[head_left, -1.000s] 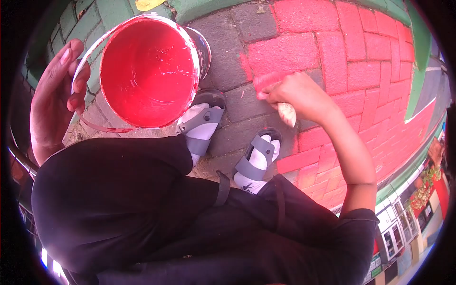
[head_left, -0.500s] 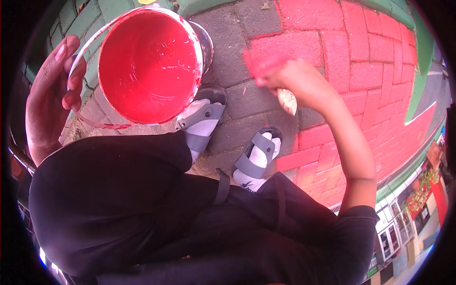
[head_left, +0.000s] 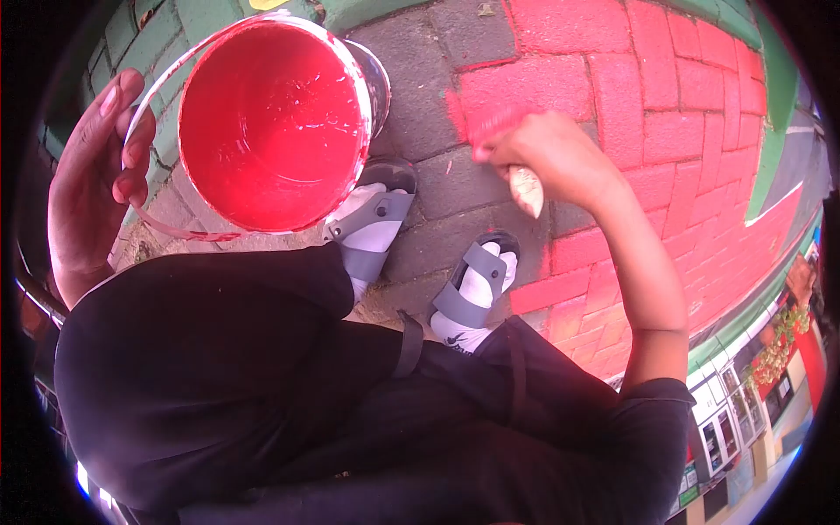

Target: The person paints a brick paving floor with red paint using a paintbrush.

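Note:
My right hand (head_left: 556,157) grips a paintbrush (head_left: 500,131). Its red bristles are blurred and lie on the edge between red-painted bricks (head_left: 630,79) and bare grey pavers (head_left: 455,188). The pale wooden handle end sticks out below my fist. My left hand (head_left: 92,175) holds the thin wire handle of a bucket (head_left: 271,122) whose inside is coated in red paint. The bucket hangs tilted, just left of the brush.
I crouch in black clothes (head_left: 262,376). My feet in grey sandals (head_left: 477,284) and white socks rest on unpainted pavers. Green-painted kerb bricks (head_left: 192,17) run along the top left, and a green band (head_left: 774,87) borders the red area at right.
My right hand has stroked the brush up and back over the paint edge and now sits slightly higher than a second ago. The bucket has shifted a little left and up.

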